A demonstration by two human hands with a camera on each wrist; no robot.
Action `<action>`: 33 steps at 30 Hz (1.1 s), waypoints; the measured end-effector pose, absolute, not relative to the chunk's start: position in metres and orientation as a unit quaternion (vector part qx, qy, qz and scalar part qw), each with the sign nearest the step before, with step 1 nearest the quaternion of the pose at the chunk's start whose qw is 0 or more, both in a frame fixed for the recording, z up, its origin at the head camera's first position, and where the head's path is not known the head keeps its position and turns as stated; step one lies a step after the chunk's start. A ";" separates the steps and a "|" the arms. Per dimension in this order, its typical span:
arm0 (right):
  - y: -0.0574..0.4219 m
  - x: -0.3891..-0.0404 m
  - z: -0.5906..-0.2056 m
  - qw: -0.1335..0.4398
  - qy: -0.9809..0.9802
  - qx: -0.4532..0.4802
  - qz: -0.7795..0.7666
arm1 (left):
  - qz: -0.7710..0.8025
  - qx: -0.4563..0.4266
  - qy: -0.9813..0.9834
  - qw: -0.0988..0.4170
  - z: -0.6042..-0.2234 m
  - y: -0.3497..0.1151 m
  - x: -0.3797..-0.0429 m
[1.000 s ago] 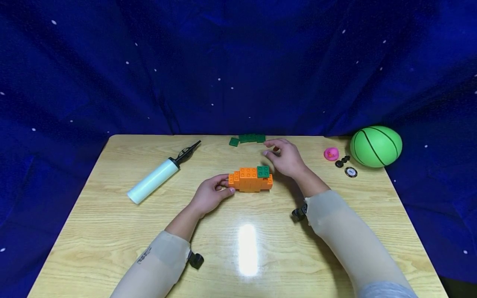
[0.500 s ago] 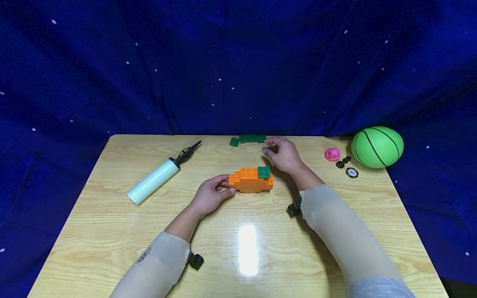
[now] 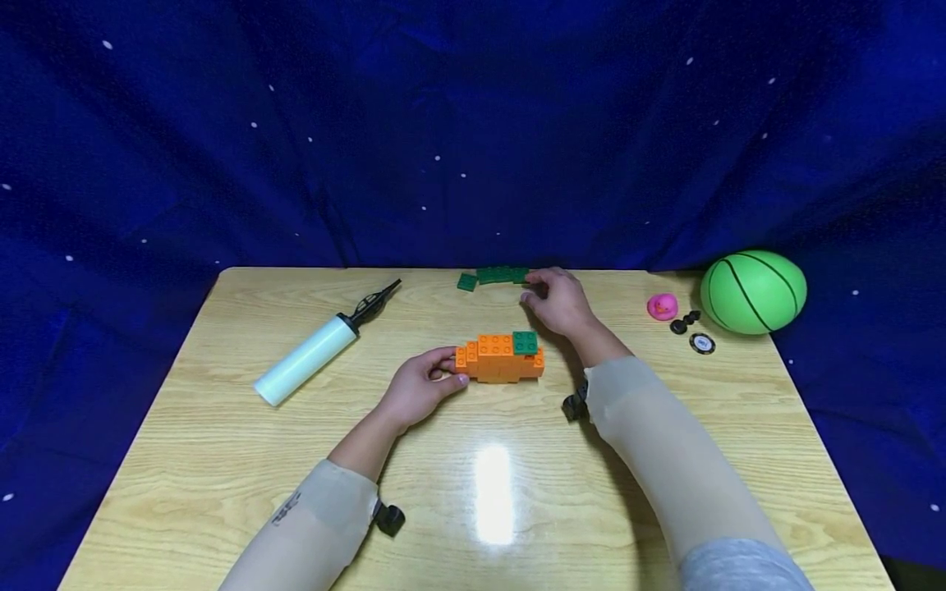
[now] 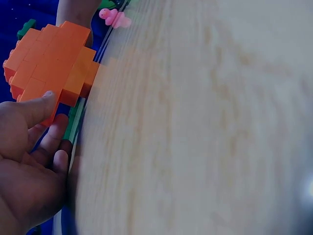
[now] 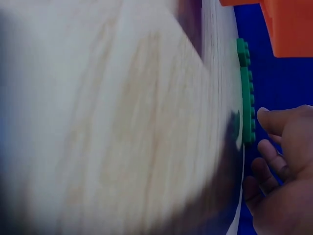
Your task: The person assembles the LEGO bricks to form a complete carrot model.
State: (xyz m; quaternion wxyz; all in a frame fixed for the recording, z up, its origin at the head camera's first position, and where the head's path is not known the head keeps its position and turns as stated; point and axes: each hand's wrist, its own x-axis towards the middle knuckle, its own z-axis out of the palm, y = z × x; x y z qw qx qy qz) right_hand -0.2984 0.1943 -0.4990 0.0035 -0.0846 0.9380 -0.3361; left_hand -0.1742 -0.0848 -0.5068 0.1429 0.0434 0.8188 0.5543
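My left hand (image 3: 415, 390) grips the left end of an orange toy-brick build (image 3: 498, 363), thumb on the near side. A green brick (image 3: 525, 343) sits on top of its right part. The left wrist view shows the stepped side of the orange build (image 4: 51, 58) beyond the thumb. My right hand (image 3: 563, 308) reaches over the far part of the table, its fingertips at the right end of a row of green bricks (image 3: 501, 275). In the right wrist view its fingers are parted and hold nothing, the thumb close to the green bricks (image 5: 246, 105).
A separate green brick (image 3: 466, 282) lies left of the row. At the left rests a hand pump (image 3: 306, 359) with a black nozzle. On the right are a green ball (image 3: 754, 292), a pink rubber duck (image 3: 663, 307), small black pieces (image 3: 679, 327) and a poker chip (image 3: 702, 343). A blue curtain (image 3: 473, 131) hangs behind.
My right hand has shifted slightly away from me, closer to the right end of the green row; its forearm has swung left. My left hand keeps hold of the orange build.
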 end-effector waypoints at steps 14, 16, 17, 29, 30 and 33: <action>0.189 -0.317 -0.499 0.013 0.945 -0.084 -0.316 | 0.554 0.049 0.819 0.138 -0.510 -0.087 -0.175; 0.189 -0.319 -0.499 0.012 0.947 -0.083 -0.310 | 0.553 0.051 0.820 0.139 -0.511 -0.087 -0.175; 0.189 -0.320 -0.499 0.012 0.948 -0.082 -0.308 | 0.552 0.051 0.821 0.139 -0.511 -0.087 -0.175; 0.192 -0.323 -0.499 0.028 0.956 -0.077 -0.283 | 0.549 0.052 0.823 0.139 -0.509 -0.086 -0.175; 0.193 -0.322 -0.499 0.028 0.955 -0.078 -0.284 | 0.549 0.052 0.823 0.139 -0.509 -0.086 -0.175; 0.193 -0.319 -0.500 0.027 0.954 -0.084 -0.285 | 0.549 0.051 0.823 0.140 -0.509 -0.086 -0.175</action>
